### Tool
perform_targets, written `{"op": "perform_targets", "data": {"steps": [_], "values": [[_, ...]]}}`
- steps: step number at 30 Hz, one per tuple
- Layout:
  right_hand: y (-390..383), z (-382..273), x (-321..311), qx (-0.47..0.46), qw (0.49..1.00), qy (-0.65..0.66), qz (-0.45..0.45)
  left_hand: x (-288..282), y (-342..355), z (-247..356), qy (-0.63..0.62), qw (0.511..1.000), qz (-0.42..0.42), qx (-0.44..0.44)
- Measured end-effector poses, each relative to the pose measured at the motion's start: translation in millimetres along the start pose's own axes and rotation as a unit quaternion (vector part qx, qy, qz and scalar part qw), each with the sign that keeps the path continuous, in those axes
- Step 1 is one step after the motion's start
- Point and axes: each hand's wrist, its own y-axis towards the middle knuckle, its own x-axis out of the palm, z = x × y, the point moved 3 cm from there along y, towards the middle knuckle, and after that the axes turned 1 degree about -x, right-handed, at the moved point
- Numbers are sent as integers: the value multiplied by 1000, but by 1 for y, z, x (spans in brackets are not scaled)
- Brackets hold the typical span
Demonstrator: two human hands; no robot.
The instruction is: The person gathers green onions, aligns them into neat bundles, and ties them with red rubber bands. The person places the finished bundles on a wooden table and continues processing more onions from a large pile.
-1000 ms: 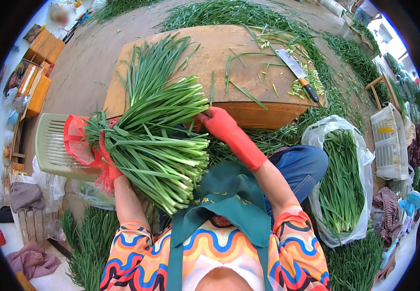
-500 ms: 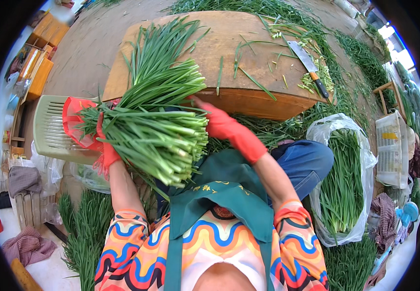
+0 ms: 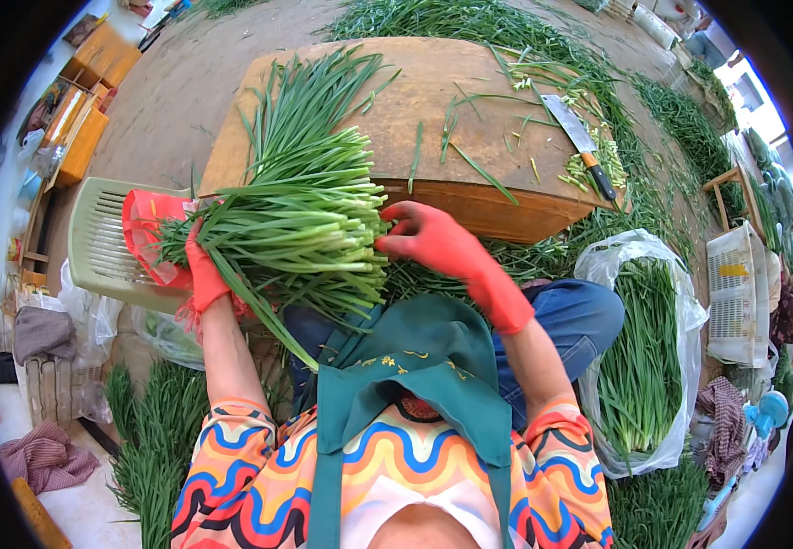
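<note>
A thick sheaf of long, flat green leaves with pale, whitish-green stem ends (image 3: 309,224) lies crosswise in front of the person's body, at the near left corner of a low, brown wooden table (image 3: 442,69), its stem ends directed to the right. The left hand (image 3: 206,274), in a red rubber glove with a frilled cuff, grasps the sheaf near its leafy end, the thumb on the near side and the other fingers largely hidden. The right hand (image 3: 433,242), in a matching long glove, is beside the stem ends, its fingers parted and curved around nothing visible; whether the tips touch the stems cannot be told. Further green leaves (image 3: 300,101) spread over the left part of the tabletop. At its right lie a broad-bladed steel knife with a black and tan handle (image 3: 584,146) and short, pale stem cuttings (image 3: 602,151). Left of the sheaf is a pale green, slatted plastic seat (image 3: 94,242), bearing a red, sheet-like object (image 3: 143,220). To the right of the person's knee in blue denim (image 3: 566,329), a clear plastic bag (image 3: 696,320) contains more green leaves (image 3: 639,366).
</note>
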Motion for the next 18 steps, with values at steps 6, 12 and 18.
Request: {"op": "perform_targets", "data": {"steps": [6, 12, 18], "values": [[-9, 30, -47, 164, 984, -17, 71, -18, 25, -7, 42, 997, -47, 37], [-38, -31, 21, 135, 989, 18, -63, -33, 38, -10, 26, 999, -23, 33], [-38, 48, -39, 57, 858, -510, -18, -1, 13, 6, -46, 998, 10, -35]]}}
